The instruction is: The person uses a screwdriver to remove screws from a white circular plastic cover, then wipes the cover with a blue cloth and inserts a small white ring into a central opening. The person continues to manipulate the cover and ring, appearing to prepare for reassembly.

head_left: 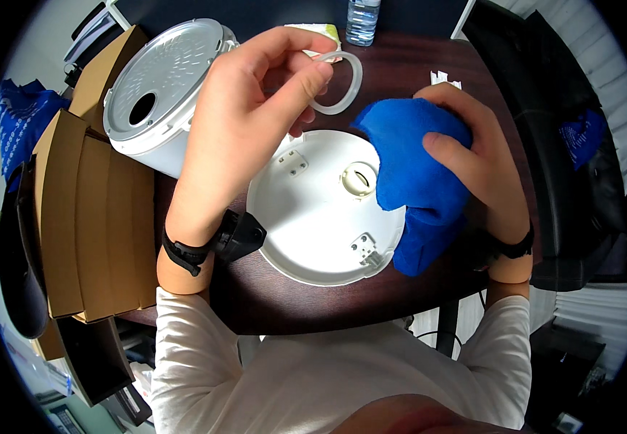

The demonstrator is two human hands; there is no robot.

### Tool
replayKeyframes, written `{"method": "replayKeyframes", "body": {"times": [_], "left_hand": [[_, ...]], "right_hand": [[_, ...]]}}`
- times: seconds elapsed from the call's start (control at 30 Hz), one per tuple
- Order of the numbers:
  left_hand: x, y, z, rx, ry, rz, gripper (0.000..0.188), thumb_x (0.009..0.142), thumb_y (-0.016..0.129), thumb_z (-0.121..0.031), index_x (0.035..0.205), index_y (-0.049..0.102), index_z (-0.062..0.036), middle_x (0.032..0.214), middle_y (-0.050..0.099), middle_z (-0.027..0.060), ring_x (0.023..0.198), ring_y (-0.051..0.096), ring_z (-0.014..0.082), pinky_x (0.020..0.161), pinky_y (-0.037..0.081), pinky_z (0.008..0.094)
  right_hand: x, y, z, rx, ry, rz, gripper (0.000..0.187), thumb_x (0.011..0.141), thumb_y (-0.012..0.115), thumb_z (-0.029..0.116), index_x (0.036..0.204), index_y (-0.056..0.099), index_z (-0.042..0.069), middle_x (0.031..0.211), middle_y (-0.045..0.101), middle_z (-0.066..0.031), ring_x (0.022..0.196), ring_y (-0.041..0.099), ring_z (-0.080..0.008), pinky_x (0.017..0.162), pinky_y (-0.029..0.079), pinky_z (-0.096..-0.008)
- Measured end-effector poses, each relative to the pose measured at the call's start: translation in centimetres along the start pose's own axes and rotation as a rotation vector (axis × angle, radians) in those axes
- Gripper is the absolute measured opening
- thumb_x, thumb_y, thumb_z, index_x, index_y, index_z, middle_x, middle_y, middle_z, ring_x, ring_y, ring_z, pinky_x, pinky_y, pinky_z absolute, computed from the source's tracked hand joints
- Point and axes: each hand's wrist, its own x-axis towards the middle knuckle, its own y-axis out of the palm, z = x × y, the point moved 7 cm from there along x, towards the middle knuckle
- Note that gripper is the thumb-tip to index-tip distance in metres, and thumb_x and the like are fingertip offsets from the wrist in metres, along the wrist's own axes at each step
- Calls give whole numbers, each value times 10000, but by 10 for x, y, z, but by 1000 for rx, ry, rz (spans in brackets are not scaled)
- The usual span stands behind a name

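Between the thumb and fingers of my left hand [255, 101] is a translucent rubber sealing ring [357, 81], pinched at its upper left and held up over the table. My right hand [465, 137] grips a bunched blue cloth [418, 155], with the thumb laid across its front; the other fingers are partly hidden behind the cloth. Below both hands a round white lid [306, 224] lies with its inner side up, showing a round fitting near its middle and small screwed brackets at its edge. The cloth overlaps the lid's right side.
A white appliance body with a silvery perforated top [172, 69] stands at the back left of the dark wooden table [255, 307]. Folded cardboard boxes [100, 224] are at the left. A water bottle [363, 22] and a tissue pack [328, 30] are at the back; a black chair [559, 159] is at right.
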Motion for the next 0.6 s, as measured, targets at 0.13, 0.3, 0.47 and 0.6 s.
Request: {"method": "replayKeyframes", "body": {"times": [0.13,0.3,0.47,0.6], "left_hand": [[-1,3,1,-55,9,2,218,966,602,-152,1105,627,13,826,629,19,654,607,67,524,460,192],[-1,17,8,-227,-26,25,183,970,593,-152,1061,586,7,790,634,43,609,626,101,506,480,199],[-5,35,16,-99,-71,127,144,951,624,-126,1022,589,-6,749,632,12,606,615,59,475,440,165],[-6,38,10,-21,-39,146,115,943,628,-103,1001,593,-9,771,636,7,616,613,40,468,430,148]], "right_hand": [[2,-10,-11,37,33,-88,321,874,691,361,1051,627,101,914,629,-57,830,611,-144,756,497,-288],[-3,-19,-22,373,15,-488,311,902,678,337,1105,628,107,932,632,-26,839,605,-113,741,489,-239],[-8,13,0,238,-47,-170,342,931,623,321,1200,604,109,1044,626,-60,980,584,-136,859,462,-300],[-2,24,-15,797,137,123,270,951,571,255,1147,623,78,1022,620,-55,943,582,-127,869,435,-260]]}}
